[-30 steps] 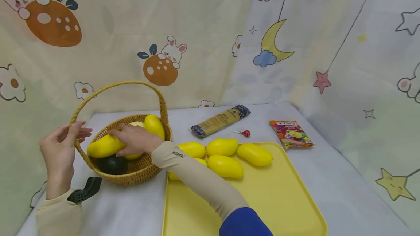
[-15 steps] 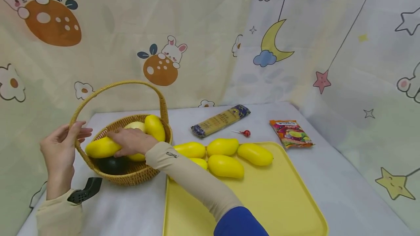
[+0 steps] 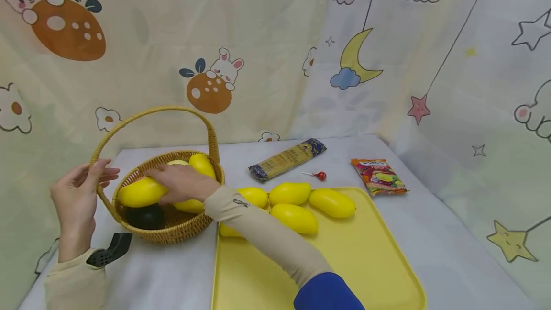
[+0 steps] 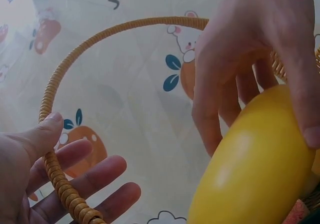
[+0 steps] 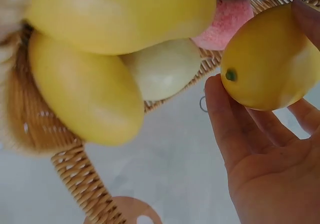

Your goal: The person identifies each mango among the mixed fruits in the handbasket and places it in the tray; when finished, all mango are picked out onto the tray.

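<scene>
My right hand [image 3: 185, 183] reaches into the wicker basket [image 3: 172, 237] and grips a yellow mango [image 3: 139, 193] at the basket's left side. The right wrist view shows thumb and fingers on either side of this mango [image 5: 270, 58], its green stem spot facing the camera. With my left hand [image 3: 77, 200] I hold the arched handle [image 4: 65, 189], thumb in front and fingers behind it. Under the held mango lies a dark, rounded fruit [image 3: 146, 217]. Other mangoes [image 5: 85, 88], a pale fruit [image 5: 167, 68] and a pink, rough-skinned fruit [image 5: 230, 23] share the basket.
Right of the basket, a yellow tray [image 3: 366, 262] bears several more mangoes [image 3: 290, 193] near its back edge. Behind it lie a long gold-and-blue packet [image 3: 288, 159] and a red lollipop [image 3: 320, 175]. A bright candy bag [image 3: 379, 176] is at the right.
The right hand and its mango shifted slightly left, then back to the right within the basket. The left hand stays on the handle. The head view has turned a little.
</scene>
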`<action>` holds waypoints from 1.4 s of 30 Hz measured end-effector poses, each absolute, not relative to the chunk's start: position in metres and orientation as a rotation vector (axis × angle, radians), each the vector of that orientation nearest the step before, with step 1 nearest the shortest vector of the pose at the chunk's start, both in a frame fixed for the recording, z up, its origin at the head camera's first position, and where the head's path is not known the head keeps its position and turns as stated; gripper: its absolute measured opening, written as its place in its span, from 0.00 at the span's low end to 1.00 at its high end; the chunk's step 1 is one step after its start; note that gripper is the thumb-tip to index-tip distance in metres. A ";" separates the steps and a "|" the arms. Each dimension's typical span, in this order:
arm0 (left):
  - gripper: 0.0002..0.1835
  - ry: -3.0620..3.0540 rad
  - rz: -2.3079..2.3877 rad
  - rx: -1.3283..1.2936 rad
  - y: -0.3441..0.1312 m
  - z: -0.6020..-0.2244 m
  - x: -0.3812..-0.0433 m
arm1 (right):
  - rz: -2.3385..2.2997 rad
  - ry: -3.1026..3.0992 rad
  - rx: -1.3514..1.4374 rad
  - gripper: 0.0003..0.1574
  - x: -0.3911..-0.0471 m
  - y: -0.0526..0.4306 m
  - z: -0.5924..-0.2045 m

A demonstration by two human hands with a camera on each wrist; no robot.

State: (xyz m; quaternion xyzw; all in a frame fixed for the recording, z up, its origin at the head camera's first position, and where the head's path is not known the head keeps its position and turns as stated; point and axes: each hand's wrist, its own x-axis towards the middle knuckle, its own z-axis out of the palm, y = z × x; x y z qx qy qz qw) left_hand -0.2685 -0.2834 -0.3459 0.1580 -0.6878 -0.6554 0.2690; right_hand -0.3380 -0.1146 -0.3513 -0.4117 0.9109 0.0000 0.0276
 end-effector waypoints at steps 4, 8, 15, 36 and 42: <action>0.18 -1.883 -1.734 0.428 -0.284 -0.346 -0.269 | -0.006 2.839 -1.345 0.46 -0.334 -0.094 -0.350; 0.18 -1.886 -1.731 0.426 -0.284 -0.346 -0.269 | 0.044 2.867 -1.402 0.44 -0.331 -0.070 -0.349; 0.16 -1.866 -1.763 0.407 -0.285 -0.346 -0.269 | 0.062 2.912 -1.431 0.44 -0.320 -0.020 -0.345; 0.18 -1.896 -1.743 0.388 -0.286 -0.342 -0.268 | -0.292 3.078 -1.092 0.44 -0.279 0.149 -0.364; 0.18 -1.916 -1.720 0.379 -0.286 -0.343 -0.269 | -0.303 3.133 -0.995 0.42 -0.268 0.183 -0.372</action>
